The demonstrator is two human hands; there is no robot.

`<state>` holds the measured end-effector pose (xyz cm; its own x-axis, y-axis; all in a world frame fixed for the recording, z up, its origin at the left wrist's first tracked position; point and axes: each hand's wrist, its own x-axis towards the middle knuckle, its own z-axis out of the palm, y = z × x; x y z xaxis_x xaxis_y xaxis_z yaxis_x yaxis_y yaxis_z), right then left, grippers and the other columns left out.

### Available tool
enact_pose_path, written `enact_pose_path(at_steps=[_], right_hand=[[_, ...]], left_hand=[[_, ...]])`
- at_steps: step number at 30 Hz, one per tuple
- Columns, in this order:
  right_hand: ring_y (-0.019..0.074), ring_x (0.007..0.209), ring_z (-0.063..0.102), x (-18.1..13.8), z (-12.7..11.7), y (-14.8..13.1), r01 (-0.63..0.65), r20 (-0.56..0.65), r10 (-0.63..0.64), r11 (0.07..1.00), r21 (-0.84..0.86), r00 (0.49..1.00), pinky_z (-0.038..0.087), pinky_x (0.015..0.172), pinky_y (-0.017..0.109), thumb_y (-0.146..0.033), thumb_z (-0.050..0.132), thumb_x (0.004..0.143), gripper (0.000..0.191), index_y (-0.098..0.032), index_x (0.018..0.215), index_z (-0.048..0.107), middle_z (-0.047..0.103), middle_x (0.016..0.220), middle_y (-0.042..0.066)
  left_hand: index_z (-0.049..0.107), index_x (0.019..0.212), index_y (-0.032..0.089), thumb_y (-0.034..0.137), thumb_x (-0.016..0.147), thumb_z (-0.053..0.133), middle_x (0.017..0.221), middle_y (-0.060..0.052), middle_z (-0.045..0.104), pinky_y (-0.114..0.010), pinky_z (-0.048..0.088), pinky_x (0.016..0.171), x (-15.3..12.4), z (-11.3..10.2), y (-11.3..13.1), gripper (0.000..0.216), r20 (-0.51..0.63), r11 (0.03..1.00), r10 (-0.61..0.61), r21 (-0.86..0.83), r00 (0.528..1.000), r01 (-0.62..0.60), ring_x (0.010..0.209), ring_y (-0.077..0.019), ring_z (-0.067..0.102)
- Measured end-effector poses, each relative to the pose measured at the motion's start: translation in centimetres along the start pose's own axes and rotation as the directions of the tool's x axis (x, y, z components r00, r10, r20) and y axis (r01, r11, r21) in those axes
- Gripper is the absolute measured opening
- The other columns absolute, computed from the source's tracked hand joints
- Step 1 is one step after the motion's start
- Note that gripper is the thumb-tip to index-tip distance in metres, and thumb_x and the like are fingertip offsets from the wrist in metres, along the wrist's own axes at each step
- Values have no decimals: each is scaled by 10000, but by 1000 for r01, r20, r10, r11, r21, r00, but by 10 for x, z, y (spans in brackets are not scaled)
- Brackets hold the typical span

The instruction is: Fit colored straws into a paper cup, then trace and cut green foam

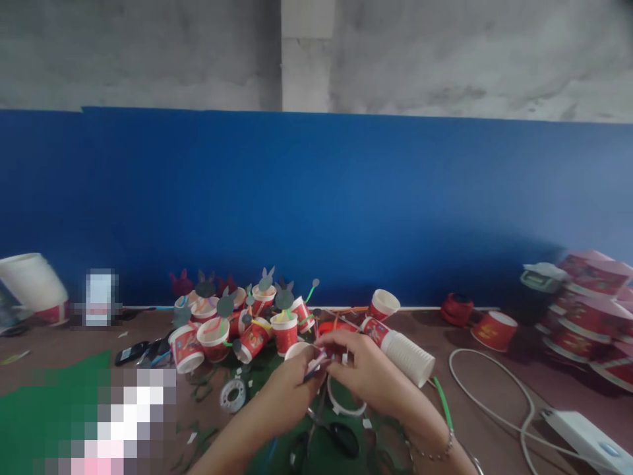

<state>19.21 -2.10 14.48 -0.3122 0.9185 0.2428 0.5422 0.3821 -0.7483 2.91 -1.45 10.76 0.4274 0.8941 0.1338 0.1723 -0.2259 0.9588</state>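
My left hand (pixel 291 386) and my right hand (pixel 363 369) meet above the middle of the table. The left fingers pinch a small pale piece with a dark edge (pixel 315 365), too blurred to name. My right fingers are closed against it from the other side; what they hold is hidden. Black-handled scissors (pixel 342 439) lie below, and a white ring-shaped rim (pixel 349 410) shows under my right wrist. Left of my hands is a roll of tape (pixel 233 394). Just behind them stands a white-rimmed paper cup (pixel 293 351), partly covered by my fingers.
Several red paper cups with grey animal cut-outs (pixel 284 333) crowd the back left. A stack of cups (pixel 408 356) lies right of my hands. Farther right are a looped white cable (pixel 514 379), a power strip (pixel 588 439) and piled red cups (pixel 593 320). A blue partition (pixel 316 204) stands behind.
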Motion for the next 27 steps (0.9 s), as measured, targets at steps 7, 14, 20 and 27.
enact_pose_path(at_steps=[7, 14, 20, 27], right_hand=[[184, 960, 554, 1, 3, -6, 137, -74, -129, 983, 119, 989, 431, 854, 296, -217, 587, 779, 123, -200, 716, 691, 588, 1036, 47], [138, 632, 554, -2, 0, 3, 225, -689, 34, 933, 282, 724, 442, 565, 245, -281, 487, 866, 112, -198, 864, 562, 614, 771, 32], [169, 670, 540, -4, 6, 1, 479, -402, -535, 845, -238, 744, 444, 633, 310, -110, 503, 807, 141, -213, 849, 590, 627, 739, 38], [181, 819, 518, -5, 26, -19, 471, 14, -476, 865, -176, 879, 447, 765, 313, -64, 527, 728, 186, -200, 815, 619, 618, 809, 35]], left_hand=[[553, 850, 175, 286, 762, 599, 485, 89, 381, -201, 208, 422, 2, 9, 3, 149, 158, 918, -166, -337, 973, 211, 410, -64, 285], [510, 849, 188, 507, 758, 589, 428, 117, 346, -184, 102, 312, 10, 7, -5, 340, 298, 732, -243, -568, 923, 376, 291, -26, 167], [483, 814, 170, 552, 847, 421, 473, 90, 395, -153, 55, 292, 20, 3, -7, 388, 293, 371, -327, -834, 898, 408, 287, -12, 142], [494, 721, 153, 296, 841, 513, 450, 75, 385, -157, 214, 350, 20, 3, -13, 188, 162, 290, -391, -913, 906, 288, 326, -43, 323]])
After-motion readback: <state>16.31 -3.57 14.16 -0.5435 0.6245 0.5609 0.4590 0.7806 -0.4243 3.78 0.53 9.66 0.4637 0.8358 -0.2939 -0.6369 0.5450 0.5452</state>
